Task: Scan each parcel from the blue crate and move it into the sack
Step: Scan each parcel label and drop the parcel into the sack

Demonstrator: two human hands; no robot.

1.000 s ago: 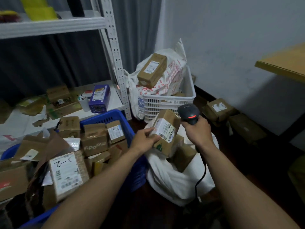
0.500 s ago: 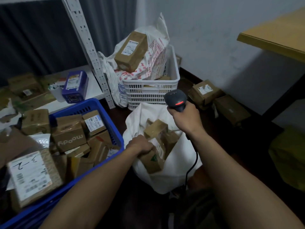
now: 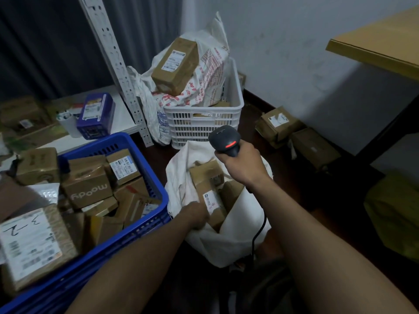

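Head view: a steep downward look in dim light, blurred toward the lower left.
Sack (image 3: 226, 243): white cloth, at the middle of the frame, with its mouth open upward and brown boxes showing inside.
Parcel (image 3: 212, 201): a brown box with a white label, tilted, lying in the Sack's mouth on top of the other boxes.
Left hand (image 3: 196, 215): inside the Sack's mouth, touching the Parcel at its 8 o'clock edge. The fingers are blurred and partly hidden, so I cannot tell whether they clasp the box or lie loose.
Right hand (image 3: 241, 165): over the Sack's 1 o'clock rim, with the fingers wrapped tight round the Scanner's handle.
Scanner (image 3: 225, 139): black, head uppermost, with a red bar glowing on it.
Cable (image 3: 259, 232): black, running from below the Right hand across the Sack toward 6 o'clock.
Crate (image 3: 145, 225): blue plastic, just beside the Sack at its 9 o'clock, heaped with brown labelled boxes.
Moody box (image 3: 87, 189): near the Crate's middle, its print upside down.
Marked box (image 3: 31, 243): at the Crate's 7 o'clock, with handwriting on its white label.
Basket (image 3: 201, 120): white and slotted, at the Sack's 12 o'clock, holding printed bags.
Long box (image 3: 175, 64): brown, tilted on top of the bags in the Basket.
Post (image 3: 115, 64): a white perforated shelf upright at the Basket's 9 o'clock.
Purple box (image 3: 96, 115): on the low white shelf, at the Crate's 12 o'clock.
Floor boxes (image 3: 280, 123): two brown ones side by side along the wall, at the Sack's 2 o'clock.
Table (image 3: 381, 41): a yellow top in the frame's 2 o'clock corner.
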